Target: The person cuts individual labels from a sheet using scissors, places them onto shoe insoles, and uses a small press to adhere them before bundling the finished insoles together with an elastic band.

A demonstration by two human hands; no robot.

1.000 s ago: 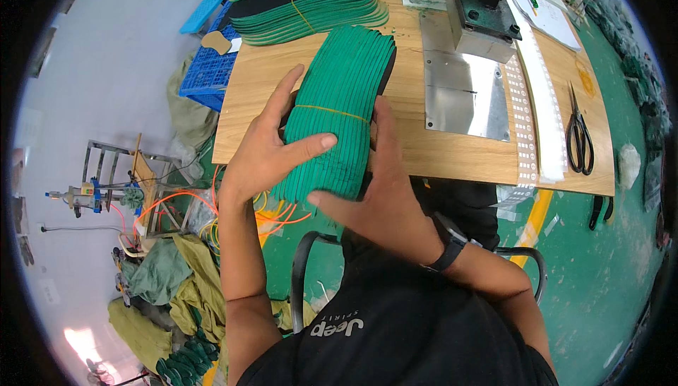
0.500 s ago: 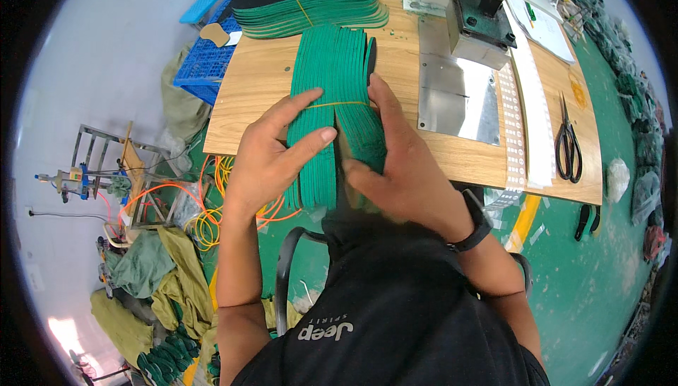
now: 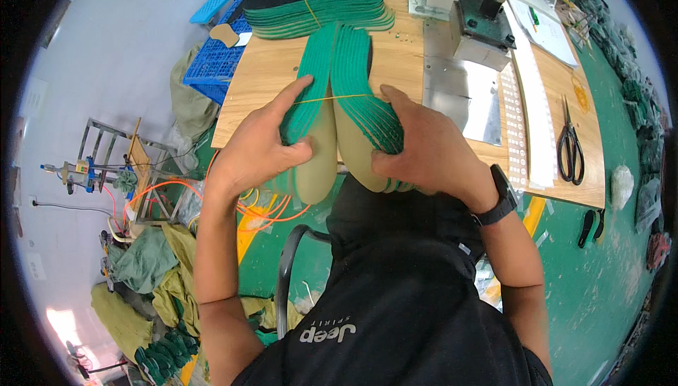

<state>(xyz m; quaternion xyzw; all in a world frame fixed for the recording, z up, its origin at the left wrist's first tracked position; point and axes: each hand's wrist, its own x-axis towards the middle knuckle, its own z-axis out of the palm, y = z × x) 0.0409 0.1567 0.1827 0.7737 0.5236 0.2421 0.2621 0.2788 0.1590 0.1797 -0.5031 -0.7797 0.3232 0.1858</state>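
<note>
In the head view, a banded bundle of green-edged insoles [image 3: 353,121] spans the table's [image 3: 261,68] near edge, grasped between the left hand [image 3: 258,146] and the right hand [image 3: 438,149], some fingers apparently hidden underneath.

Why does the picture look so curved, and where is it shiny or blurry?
In the head view, wide fisheye distortion bows the wooden tabletop's right edge and leaves black corners; in the same head view, pale glare whitens the metal plate; also in the head view, the green bundle's lower ends look slightly smeared beside the left hand.
</note>
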